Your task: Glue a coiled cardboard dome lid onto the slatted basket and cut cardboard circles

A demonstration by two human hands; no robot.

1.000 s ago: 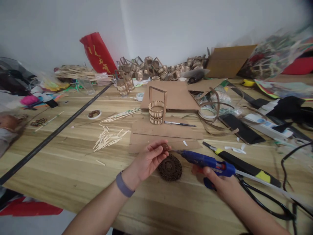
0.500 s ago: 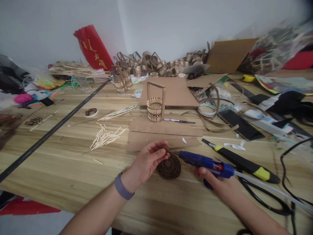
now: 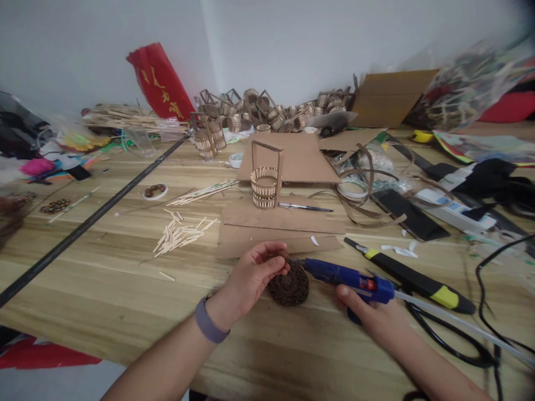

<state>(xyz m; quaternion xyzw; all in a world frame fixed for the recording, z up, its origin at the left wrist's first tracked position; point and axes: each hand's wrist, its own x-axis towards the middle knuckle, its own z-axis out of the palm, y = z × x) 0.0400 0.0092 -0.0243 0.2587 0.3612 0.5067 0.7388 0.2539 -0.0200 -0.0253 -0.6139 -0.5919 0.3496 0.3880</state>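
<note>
My left hand (image 3: 254, 273), with a purple band at the wrist, pinches a small brown rounded piece (image 3: 284, 255) between thumb and fingers. A blue hot glue gun (image 3: 338, 273) with a long clear glue stick in its back is gripped in my right hand (image 3: 371, 317). Its nozzle points left, close to the brown piece; whether they touch I cannot tell. Below the left fingertips a dark brown, rough-textured round disc (image 3: 289, 287) lies on the table, partly covered by the hand. Farther back stands a small slatted basket (image 3: 266, 189) with a tall square handle, upright on cardboard.
Right of my hands lie a black-and-yellow utility knife (image 3: 412, 273), black-handled scissors (image 3: 451, 334) and a phone (image 3: 409, 214). Short sticks (image 3: 181, 236) and a white dish (image 3: 155, 192) of brown pieces are at left, near a long dark bar (image 3: 96, 214). Small baskets (image 3: 251, 108) pile up behind.
The glue gun has shifted slightly left and down, its nozzle nearer the brown piece. My left hand stays nearly in place, still pinching the piece.
</note>
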